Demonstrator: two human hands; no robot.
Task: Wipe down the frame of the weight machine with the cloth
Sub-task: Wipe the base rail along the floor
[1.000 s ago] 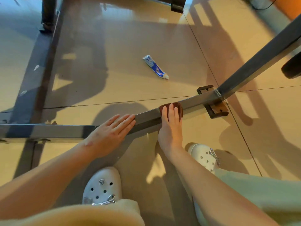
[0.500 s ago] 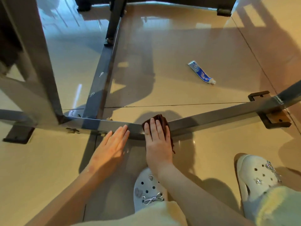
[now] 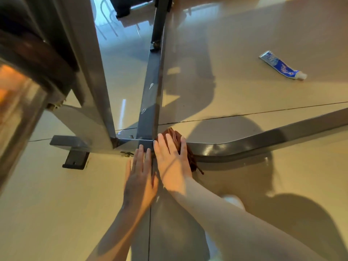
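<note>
The weight machine's grey steel frame lies on the tiled floor: a low bar (image 3: 263, 140) runs from the right to a junction where a cross bar (image 3: 150, 102) goes away from me and an upright post (image 3: 94, 76) rises. A brown cloth (image 3: 176, 136) lies over the low bar just right of that junction. My right hand (image 3: 171, 159) presses flat on the cloth with straight fingers. My left hand (image 3: 140, 178) lies flat beside it, fingertips touching the bar at the junction.
A blue and white tube (image 3: 281, 65) lies on the floor at the far right. A dark floor bracket (image 3: 75, 161) sticks out left of the junction. A round weight and chrome part (image 3: 22, 87) loom at the left. A white shoe (image 3: 233, 201) shows behind my right forearm.
My right hand has slid the cloth leftwards along the low bar up to the junction. My left hand has moved left with it, and the view has swung left.
</note>
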